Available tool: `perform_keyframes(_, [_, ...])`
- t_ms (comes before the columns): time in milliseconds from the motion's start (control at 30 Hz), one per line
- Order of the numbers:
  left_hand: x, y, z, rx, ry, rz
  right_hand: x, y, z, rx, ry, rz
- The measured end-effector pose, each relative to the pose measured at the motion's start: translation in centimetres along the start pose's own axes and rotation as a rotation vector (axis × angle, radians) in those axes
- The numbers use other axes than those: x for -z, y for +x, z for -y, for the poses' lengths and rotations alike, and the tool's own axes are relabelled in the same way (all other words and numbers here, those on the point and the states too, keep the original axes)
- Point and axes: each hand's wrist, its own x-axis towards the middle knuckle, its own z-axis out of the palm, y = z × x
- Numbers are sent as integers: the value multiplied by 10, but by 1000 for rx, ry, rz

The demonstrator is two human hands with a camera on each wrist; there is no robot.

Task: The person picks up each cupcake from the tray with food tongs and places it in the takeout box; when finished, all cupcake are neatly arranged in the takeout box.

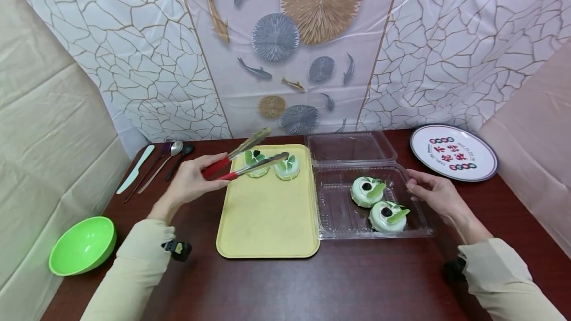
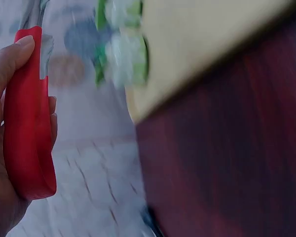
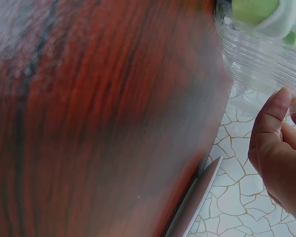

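By the left edge of the table (image 1: 250, 286) sits a green bowl (image 1: 82, 246); toward the far left corner lie a knife (image 1: 136, 168), a fork (image 1: 148, 175), a spoon (image 1: 176, 147) and a black spoon (image 1: 187, 149). The left hand (image 1: 192, 180) has its fingers wrapped around the red handles of the tongs (image 2: 24, 118) — their ends spread apart, reaching over the left edge of the yellow tray (image 1: 269, 217). Near its far edge rest two cakes, a left one (image 1: 258, 172) and a right one (image 1: 287, 168). Beside the tray stands a clear box (image 1: 339, 202), lid tipped back, holding a rear cake (image 1: 368, 192) and a front cake (image 1: 388, 217) — the latter toward the near right corner. The right hand (image 1: 434, 194) pinches the box's right rim. A plate (image 1: 455, 152) occupies the table's far right corner.
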Motion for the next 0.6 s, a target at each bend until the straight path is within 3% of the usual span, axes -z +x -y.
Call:
perform_keyframes(133, [12, -18, 27, 106, 17, -8, 0, 0, 1, -13, -6, 5])
perform_keyframes(267, [14, -30, 45, 160, 32, 1, 1, 0, 3, -25, -21, 12])
perform_keyframes(433, [7, -36, 57, 192, 48, 48, 1, -1, 3, -18, -19, 13])
perform_keyframes(600, [0, -32, 62, 183, 55, 82, 1, -1, 3, -17, -17, 11])
